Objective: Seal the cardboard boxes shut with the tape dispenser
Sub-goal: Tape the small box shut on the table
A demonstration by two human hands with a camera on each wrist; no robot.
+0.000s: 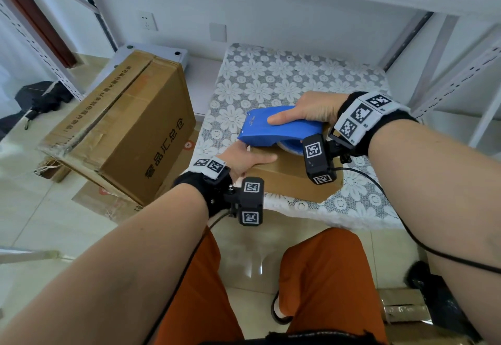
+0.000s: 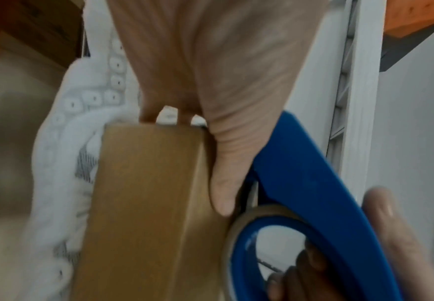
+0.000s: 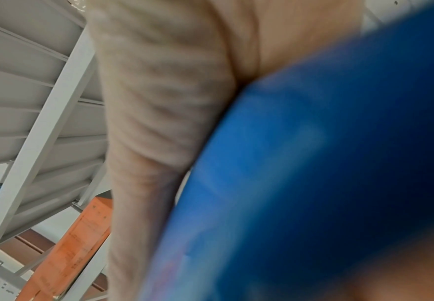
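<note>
White floral lace cloth (image 1: 284,79) under both hands. Left hand (image 1: 245,159) grips small matte cardboard box (image 1: 287,182); right hand (image 1: 311,109) wraps smooth blue plastic tape dispenser (image 1: 273,130) on its top.

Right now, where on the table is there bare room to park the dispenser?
Free: the lace cloth behind the small box, toward the wall, and the strip to its right. Crowded: the near-left corner, where both hands and the dispenser sit over the box.

A storeroom: slotted metal shelving (image 1: 450,73), stacked cardboard cartons (image 1: 127,125), tiled floor (image 1: 48,209).
</note>
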